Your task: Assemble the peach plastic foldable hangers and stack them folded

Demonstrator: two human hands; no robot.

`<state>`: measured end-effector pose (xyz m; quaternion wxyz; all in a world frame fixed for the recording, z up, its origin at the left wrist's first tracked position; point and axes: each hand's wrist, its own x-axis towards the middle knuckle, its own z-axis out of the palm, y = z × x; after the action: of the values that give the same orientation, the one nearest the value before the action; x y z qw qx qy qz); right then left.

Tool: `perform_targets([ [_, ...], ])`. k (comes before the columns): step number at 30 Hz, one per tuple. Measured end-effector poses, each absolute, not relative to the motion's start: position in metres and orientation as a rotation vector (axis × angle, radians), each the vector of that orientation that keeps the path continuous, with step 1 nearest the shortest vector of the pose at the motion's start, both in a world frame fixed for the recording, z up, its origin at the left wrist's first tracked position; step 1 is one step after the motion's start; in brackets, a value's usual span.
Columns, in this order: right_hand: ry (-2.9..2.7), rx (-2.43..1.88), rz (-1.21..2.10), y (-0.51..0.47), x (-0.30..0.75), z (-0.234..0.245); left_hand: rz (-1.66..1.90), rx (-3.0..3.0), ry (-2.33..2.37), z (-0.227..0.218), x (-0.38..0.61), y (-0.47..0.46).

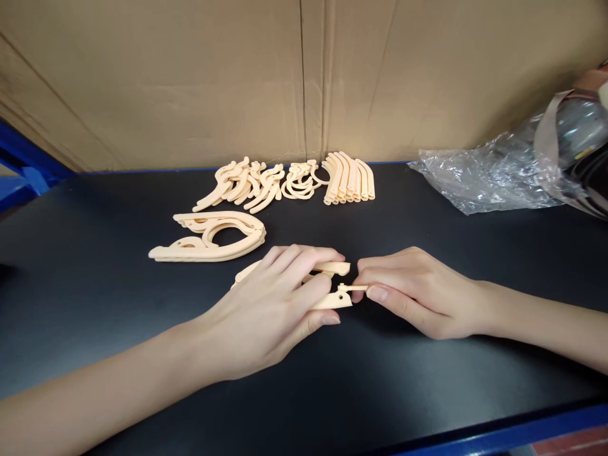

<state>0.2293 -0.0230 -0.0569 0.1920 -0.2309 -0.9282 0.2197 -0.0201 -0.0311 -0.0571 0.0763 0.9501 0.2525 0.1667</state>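
left forearm, grip on smooth plastic

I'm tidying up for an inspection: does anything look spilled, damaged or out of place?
No spill or damage shows. The crumpled clear plastic at the back right looks untidy, unlike the neat row of cream pieces.

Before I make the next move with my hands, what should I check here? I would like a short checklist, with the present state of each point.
1. Left hand holds the frame: ok.
2. Right hand pinches the small stick: ok.
3. Frame ends meet: not ok, a gap shows between them.
4. Small stick fully seated in the frame: cannot tell.
5. Plastic bag away from both hands: ok, behind, toward the right.
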Motion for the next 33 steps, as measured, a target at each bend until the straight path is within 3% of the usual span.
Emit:
perform_targets([
  [8, -2.68, -0.545, 0.186, -0.0271, 0.2283, -0.0599, 0.489, 2.849, 0.747, -0.0584, -0.0194, -0.0321],
  [33, -2.714, -0.365, -0.579, -0.0317, 0.226, -0.0588, 0.439, 2.857, 0.726, -0.0597, -0.019, -0.0315],
])
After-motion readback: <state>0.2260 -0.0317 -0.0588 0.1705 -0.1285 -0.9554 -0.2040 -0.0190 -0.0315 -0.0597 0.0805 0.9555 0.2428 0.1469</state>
